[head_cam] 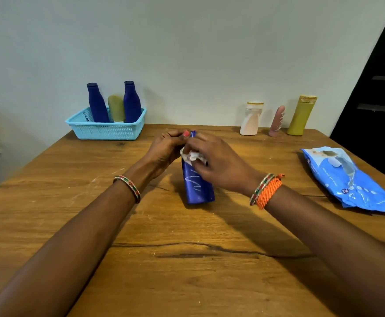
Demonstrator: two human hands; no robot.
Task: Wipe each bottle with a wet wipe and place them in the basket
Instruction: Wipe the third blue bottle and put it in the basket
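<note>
Bottle [197,186] between both hands.

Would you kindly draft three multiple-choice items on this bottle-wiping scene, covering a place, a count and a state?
1. Where is the basket?
A. far left of the table
B. near right corner
C. on the floor

2. How many bottles stand in it?
A. one
B. three
C. five

3. What does the right hand hold?
A. nothing
B. the wipes pack
C. a wet wipe

Key: 1 A, it sits at the far left by the wall. 2 B, two dark blue and one olive. 3 C, the wet wipe is pressed to the blue bottle that the left hand grips.
</note>
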